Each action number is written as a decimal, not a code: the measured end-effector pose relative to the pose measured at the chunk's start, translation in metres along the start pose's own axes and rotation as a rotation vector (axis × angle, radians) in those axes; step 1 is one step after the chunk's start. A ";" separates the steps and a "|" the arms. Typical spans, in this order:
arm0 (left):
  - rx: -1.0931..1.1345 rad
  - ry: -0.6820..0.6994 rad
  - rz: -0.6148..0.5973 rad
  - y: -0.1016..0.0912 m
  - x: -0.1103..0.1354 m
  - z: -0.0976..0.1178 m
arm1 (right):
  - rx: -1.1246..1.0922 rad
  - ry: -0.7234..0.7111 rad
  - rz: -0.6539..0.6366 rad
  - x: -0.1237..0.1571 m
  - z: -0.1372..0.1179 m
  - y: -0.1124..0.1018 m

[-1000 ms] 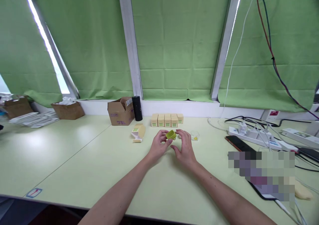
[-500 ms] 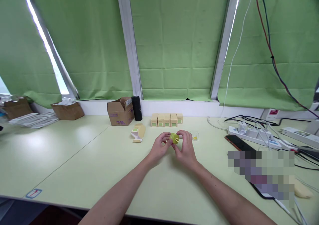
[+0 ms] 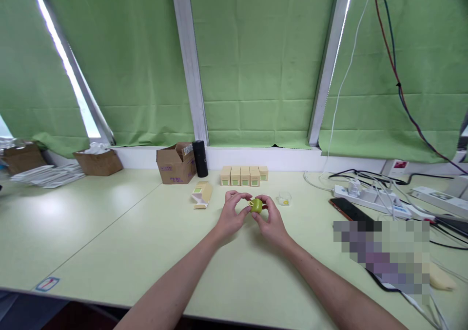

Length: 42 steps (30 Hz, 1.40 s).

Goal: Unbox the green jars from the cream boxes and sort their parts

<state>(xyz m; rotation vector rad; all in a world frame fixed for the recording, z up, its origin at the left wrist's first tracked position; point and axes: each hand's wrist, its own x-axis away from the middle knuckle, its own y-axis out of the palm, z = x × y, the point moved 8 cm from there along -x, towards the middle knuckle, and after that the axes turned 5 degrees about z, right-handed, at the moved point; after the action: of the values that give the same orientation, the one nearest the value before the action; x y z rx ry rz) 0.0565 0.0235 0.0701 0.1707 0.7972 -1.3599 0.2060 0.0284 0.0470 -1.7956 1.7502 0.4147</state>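
A small green rounded case (image 3: 257,206) with a pale loop on its side is held above the table between my two hands. My right hand (image 3: 270,223) pinches its right side between thumb and fingers. My left hand (image 3: 231,218) closes thumb and fingertips at the left side, by the loop. Beyond my right hand lies a small clear plastic piece (image 3: 284,199) with a yellow bit in it. An opened cream carton (image 3: 202,195) rests on its side to the left, its flaps out.
Several small cream boxes (image 3: 240,176) stand in a row at the back. Left of them are a black cylinder (image 3: 200,159) and a cardboard box (image 3: 176,164). A phone (image 3: 351,209), power strip (image 3: 373,199) and cables occupy the right side.
The green case has been turned, so its loop now points left instead of right. My right hand has moved slightly down and left, and the clear plastic piece shows fully.
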 end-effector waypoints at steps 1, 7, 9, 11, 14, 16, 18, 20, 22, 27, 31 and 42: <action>-0.002 0.000 -0.005 0.000 0.000 -0.001 | -0.012 -0.002 -0.005 0.000 -0.001 0.000; -0.019 0.010 0.005 -0.001 -0.001 -0.002 | -0.105 0.001 -0.017 -0.001 -0.003 0.001; -0.035 0.016 0.008 -0.001 -0.001 -0.002 | -0.139 0.018 -0.020 -0.001 -0.002 0.001; -0.043 0.020 0.008 -0.001 -0.002 -0.002 | -0.150 0.029 -0.023 -0.001 -0.001 0.002; -0.038 0.012 0.014 -0.002 -0.002 -0.003 | -0.147 0.048 -0.019 -0.001 0.001 0.002; -0.038 0.001 0.017 -0.002 -0.002 -0.004 | -0.151 0.068 0.001 -0.002 0.003 0.000; -0.039 -0.011 0.021 -0.002 -0.001 -0.005 | -0.167 0.087 0.016 -0.002 0.005 -0.001; -0.035 -0.023 0.024 -0.003 -0.001 -0.006 | -0.187 0.093 0.014 -0.003 0.005 -0.001; -0.029 -0.031 0.027 -0.003 -0.001 -0.007 | -0.199 0.086 0.004 -0.003 0.005 -0.001; -0.001 -0.021 0.027 -0.002 0.000 -0.007 | -0.203 0.043 -0.003 -0.003 0.004 -0.001; 0.016 -0.010 0.042 -0.003 0.000 -0.006 | -0.206 0.019 -0.013 -0.002 0.003 -0.001; 0.060 -0.018 0.045 0.000 0.000 -0.011 | -0.177 -0.012 -0.009 -0.001 0.004 -0.002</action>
<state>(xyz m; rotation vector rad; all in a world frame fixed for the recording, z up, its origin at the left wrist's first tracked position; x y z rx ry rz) 0.0520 0.0294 0.0620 0.2224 0.7339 -1.3416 0.2084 0.0317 0.0449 -1.9185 1.7429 0.5917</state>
